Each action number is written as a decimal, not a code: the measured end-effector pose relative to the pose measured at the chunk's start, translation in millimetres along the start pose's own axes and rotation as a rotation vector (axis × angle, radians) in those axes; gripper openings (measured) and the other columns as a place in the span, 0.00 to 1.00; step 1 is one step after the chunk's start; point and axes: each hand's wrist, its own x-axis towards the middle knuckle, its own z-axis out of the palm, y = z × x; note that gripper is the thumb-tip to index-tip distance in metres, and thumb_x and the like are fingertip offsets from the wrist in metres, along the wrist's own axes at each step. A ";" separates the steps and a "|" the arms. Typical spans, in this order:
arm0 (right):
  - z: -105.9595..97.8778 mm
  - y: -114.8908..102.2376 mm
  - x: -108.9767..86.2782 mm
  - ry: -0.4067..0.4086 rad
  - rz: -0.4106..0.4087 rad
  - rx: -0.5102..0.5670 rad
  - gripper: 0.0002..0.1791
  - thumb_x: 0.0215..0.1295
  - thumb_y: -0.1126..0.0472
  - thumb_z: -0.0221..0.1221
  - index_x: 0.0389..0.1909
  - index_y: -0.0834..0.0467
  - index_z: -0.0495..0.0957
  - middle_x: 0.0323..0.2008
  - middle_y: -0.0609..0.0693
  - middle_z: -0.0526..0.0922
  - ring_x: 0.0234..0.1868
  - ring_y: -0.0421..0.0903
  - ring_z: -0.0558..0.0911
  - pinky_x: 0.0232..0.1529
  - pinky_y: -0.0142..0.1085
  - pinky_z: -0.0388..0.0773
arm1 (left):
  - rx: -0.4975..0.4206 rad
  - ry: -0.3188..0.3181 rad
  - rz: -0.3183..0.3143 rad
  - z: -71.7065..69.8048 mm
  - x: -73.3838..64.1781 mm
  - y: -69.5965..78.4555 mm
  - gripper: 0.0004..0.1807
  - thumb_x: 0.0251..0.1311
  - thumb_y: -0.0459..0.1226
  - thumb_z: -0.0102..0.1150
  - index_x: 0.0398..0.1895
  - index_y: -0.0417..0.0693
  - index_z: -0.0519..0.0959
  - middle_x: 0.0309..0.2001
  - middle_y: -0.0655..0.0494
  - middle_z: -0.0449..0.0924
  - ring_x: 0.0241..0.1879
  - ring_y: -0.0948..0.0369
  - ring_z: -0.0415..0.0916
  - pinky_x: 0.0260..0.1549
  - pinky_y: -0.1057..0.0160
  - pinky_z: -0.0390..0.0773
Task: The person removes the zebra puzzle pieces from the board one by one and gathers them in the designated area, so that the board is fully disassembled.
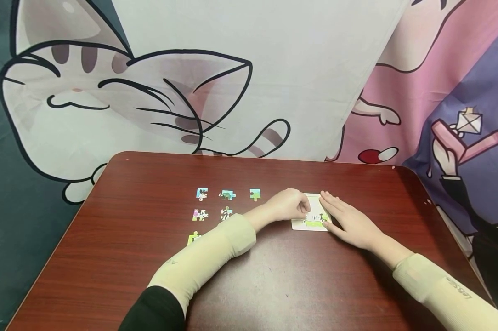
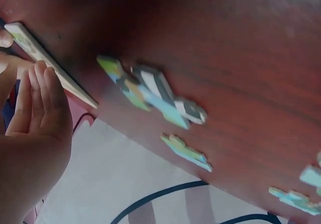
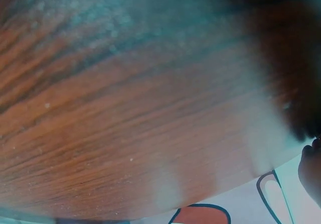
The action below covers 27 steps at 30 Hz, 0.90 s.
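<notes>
A small white-bordered puzzle board (image 1: 315, 225) with a green and black picture lies flat on the table. My left hand (image 1: 288, 204) bends over its left part, fingertips down on the picture; I cannot tell if a piece is between them. In the left wrist view that hand (image 2: 42, 113) is cupped beside the board (image 2: 75, 87). My right hand (image 1: 352, 225) rests at the board's right edge, fingers straight and thumb on the picture. Only a bit of the right hand (image 3: 312, 166) shows in its wrist view.
Several loose jigsaw pieces lie left of the board, among them a blue-green piece (image 1: 255, 194), a zebra-striped piece (image 1: 226, 213) and a green piece (image 1: 193, 237) partly behind the left sleeve. A cat-printed cloth (image 1: 294, 92) hangs behind the brown table (image 1: 294, 280).
</notes>
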 end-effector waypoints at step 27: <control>0.6 0.5 -0.5 0.020 -0.018 -0.007 0.40 0.70 0.55 0.67 0.77 0.68 0.67 0.78 0.66 0.68 0.77 0.65 0.70 0.79 0.51 0.66 | 0.188 0.003 -0.016 18.6 2.8 4.8 0.13 0.57 0.43 0.80 0.44 0.52 0.90 0.40 0.64 0.88 0.40 0.70 0.79 0.44 0.75 0.77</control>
